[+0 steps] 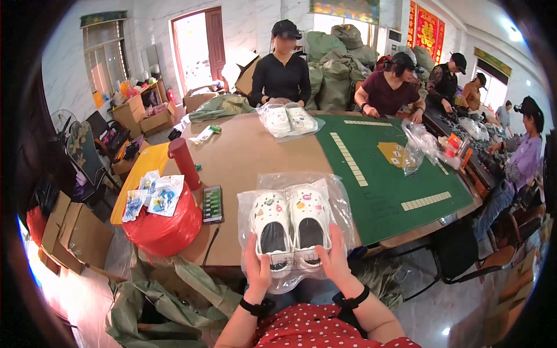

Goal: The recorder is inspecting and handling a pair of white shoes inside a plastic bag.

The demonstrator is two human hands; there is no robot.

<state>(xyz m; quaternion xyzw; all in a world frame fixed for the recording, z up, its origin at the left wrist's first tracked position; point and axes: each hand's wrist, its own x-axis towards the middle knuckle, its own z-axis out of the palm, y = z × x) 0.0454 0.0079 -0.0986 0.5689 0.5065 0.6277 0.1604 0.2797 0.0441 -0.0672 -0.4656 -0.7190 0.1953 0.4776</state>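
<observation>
A pair of white clogs (290, 223) with small coloured charms lies side by side inside a clear plastic bag (342, 203) at the near edge of the brown table (243, 156). My left hand (257, 268) grips the heel end of the left clog through the bag. My right hand (335, 260) grips the heel end of the right clog. A white card sits between my thumbs at the heels. Both wrists wear black bands.
A phone (213, 203), a red cylinder bottle (184, 163) and a red sack (165, 229) topped with small charm packets sit to the left. Another bagged pair of clogs (288, 119) lies before a seated person across the table. A green mat (383, 168) covers the right side. Other people work at the right.
</observation>
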